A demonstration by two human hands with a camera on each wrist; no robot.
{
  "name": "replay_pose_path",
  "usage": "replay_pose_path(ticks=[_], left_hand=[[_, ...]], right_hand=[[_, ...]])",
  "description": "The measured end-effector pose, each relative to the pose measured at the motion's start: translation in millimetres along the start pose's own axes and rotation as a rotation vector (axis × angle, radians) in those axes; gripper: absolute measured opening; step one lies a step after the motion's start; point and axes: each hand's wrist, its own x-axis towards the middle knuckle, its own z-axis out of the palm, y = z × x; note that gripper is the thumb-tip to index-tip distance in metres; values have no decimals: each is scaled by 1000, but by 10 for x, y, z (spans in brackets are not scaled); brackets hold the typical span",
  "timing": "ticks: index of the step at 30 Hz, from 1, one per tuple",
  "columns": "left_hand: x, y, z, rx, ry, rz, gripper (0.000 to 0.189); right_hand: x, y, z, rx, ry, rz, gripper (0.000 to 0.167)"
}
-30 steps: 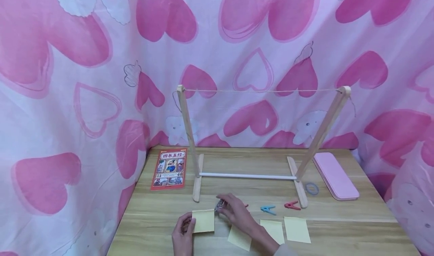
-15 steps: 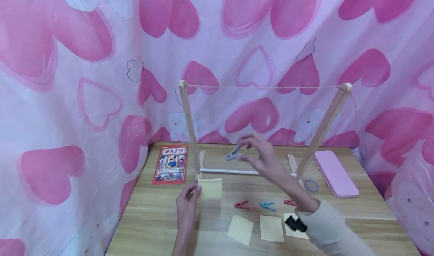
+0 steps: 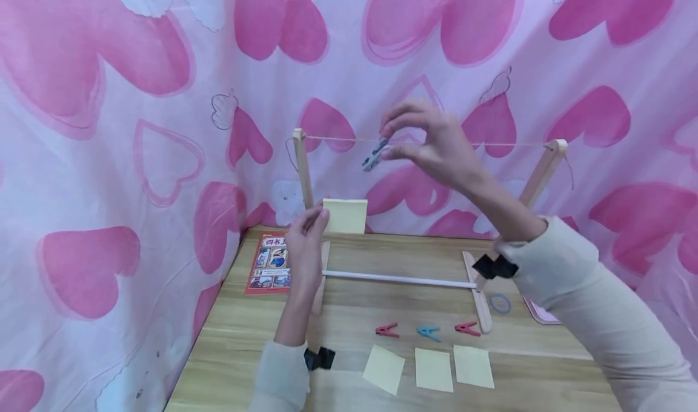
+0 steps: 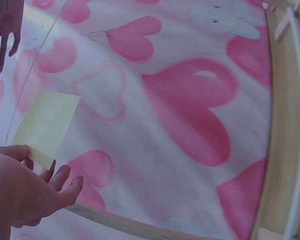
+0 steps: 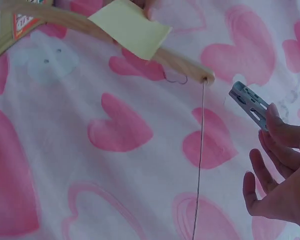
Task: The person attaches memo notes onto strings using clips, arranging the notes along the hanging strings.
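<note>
My left hand (image 3: 306,242) pinches a pale yellow sticky note (image 3: 346,217) by its left edge, beside the left post and below the string. The left wrist view shows the same note (image 4: 47,129) between thumb and fingers. Higher up, my right hand (image 3: 431,139) pinches a grey-blue clothespin (image 3: 374,156) between thumb and fingertips, close to the string (image 3: 338,139). In the right wrist view the clothespin (image 5: 250,105) points away from the hand, its jaws near the string's tied end. The string runs between the tops of two wooden posts (image 3: 303,169).
Red and blue clothespins (image 3: 429,332) lie in a row on the table (image 3: 245,351), with several yellow notes (image 3: 434,369) in front. A white rod (image 3: 398,279) joins the stand's feet. A comic-style book (image 3: 267,266), a ring (image 3: 500,303) and a partly hidden pink case (image 3: 542,313) lie around it.
Both hands have risen from the table, the left with the sticky note and the right with the clothespin. The right has climbed to string height, the left to partway up the post.
</note>
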Motion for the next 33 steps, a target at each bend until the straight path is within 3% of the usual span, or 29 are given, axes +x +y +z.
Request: replay_pose_path(ticks=[5,15,26,33], left_hand=[[244,176,180,-55,15,47,31],[484,340,485,-158,75,87,26],[562,417,540,-145,68,126,27],[593,452,545,-144,78,102,27]], right_hand=[[312,42,-53,-72,-17,29,13],[688,122,-3,-175,-72,61,11],[808,164,133,-199,-164,101,9],[828,179,184,-213,-202,84,9]])
